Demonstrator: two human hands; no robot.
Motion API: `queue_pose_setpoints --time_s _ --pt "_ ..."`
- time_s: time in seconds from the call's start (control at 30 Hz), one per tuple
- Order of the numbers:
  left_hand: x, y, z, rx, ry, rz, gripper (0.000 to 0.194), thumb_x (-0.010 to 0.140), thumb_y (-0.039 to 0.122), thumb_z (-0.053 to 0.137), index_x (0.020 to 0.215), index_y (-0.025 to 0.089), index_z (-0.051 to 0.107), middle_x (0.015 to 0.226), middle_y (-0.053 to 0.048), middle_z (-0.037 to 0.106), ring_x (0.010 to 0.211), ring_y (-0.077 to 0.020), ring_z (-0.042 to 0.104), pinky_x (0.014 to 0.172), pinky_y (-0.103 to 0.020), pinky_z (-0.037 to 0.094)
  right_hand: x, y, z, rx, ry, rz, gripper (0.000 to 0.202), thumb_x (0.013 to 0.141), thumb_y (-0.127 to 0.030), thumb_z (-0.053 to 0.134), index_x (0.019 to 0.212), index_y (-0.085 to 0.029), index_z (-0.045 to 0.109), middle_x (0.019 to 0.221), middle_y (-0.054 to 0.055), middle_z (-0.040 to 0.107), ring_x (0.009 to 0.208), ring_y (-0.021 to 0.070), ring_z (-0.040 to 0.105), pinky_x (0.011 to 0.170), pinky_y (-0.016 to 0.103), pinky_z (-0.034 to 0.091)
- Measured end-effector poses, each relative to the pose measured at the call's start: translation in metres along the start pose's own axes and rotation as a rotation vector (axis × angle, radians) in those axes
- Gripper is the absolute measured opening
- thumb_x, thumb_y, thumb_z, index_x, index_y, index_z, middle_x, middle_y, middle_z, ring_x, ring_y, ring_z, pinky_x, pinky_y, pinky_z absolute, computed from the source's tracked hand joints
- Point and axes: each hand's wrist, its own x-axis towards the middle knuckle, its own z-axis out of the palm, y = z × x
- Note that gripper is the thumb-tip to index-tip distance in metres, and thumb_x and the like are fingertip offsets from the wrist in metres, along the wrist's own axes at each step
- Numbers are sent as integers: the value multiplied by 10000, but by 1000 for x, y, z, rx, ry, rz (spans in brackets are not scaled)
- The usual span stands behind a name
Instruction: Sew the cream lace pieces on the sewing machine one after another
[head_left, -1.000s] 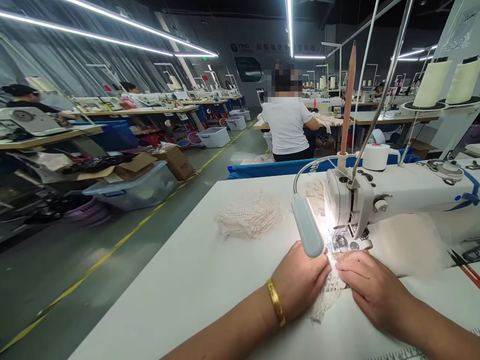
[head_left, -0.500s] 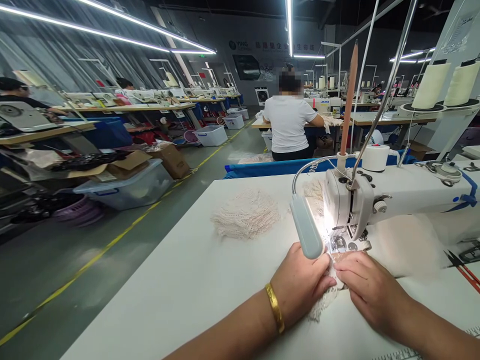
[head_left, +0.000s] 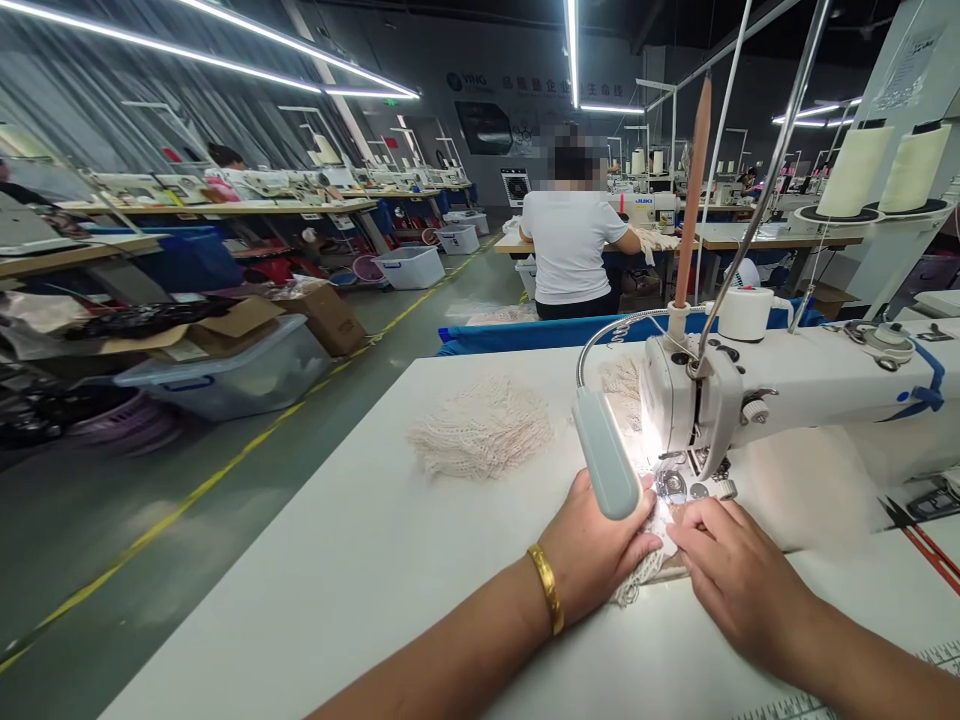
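Observation:
Cream lace trim [head_left: 640, 585] lies under the needle area of a white sewing machine [head_left: 675, 395]. My left hand [head_left: 596, 548], wearing a gold bangle, is closed on the lace from the left, its fingertips partly behind the grey lamp head [head_left: 607, 455]. On the other side, my right hand [head_left: 739, 570] has its fingers bent and pinched at the lace edge, just in front of the presser foot. A loose pile of cream lace [head_left: 484, 425] rests on the table to the left, and more lace [head_left: 621, 380] lies behind the lamp.
The white table [head_left: 337, 600] has a ruler strip [head_left: 795, 708] at its front right. Red-handled scissors [head_left: 926, 545] lie at the right. Thread cones [head_left: 855, 170] stand behind the machine. Beyond the blue cloth [head_left: 510, 338] a person in a white shirt [head_left: 571, 245] sits at another machine.
Both hands have shifted slightly up towards the needle area, and the lace tail between them has moved forward with them. The camera view has turned a little to the right.

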Motion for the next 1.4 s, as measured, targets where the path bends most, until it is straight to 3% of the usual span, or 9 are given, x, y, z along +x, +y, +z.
queue_pose_setpoints --time_s 0.3,0.5,0.9,1.3,1.4 --pt "0 0 1 4 -3 -4 244 998 356 601 1180 201 654 1333 -123 709 1176 -321 692 1056 -527 483 0 2 2 -14 20 -23 375 907 36 413 1140 -201 586 960 81 610 823 246 534 672 360 465" --pt "1 -1 2 -5 11 12 257 983 334 617 1194 193 655 1265 -111 734 1101 -309 712 1034 -526 478 -2 3 6 3 12 -17 263 908 33 416 901 -207 522 952 93 597 844 254 531 688 379 478" --pt "3 16 -18 -22 -59 -34 240 1008 274 600 1233 202 645 1295 -105 739 1181 -317 703 1109 -545 457 -4 4 8 -8 22 -28 289 902 51 409 915 -215 522 940 83 593 835 243 529 688 373 477" --pt "10 14 -25 -50 -122 -85 190 971 235 672 1157 198 665 1280 -94 739 1175 -311 690 1122 -560 433 1 2 4 -21 12 -19 258 950 7 402 937 -202 553 980 100 614 866 251 548 709 388 491" --pt "9 15 -28 -68 -109 -58 121 989 184 616 1095 186 676 1235 -93 747 1154 -292 690 1097 -519 452 1 2 4 -33 9 -11 256 973 -14 390 943 -194 569 984 108 621 864 250 549 706 394 500"
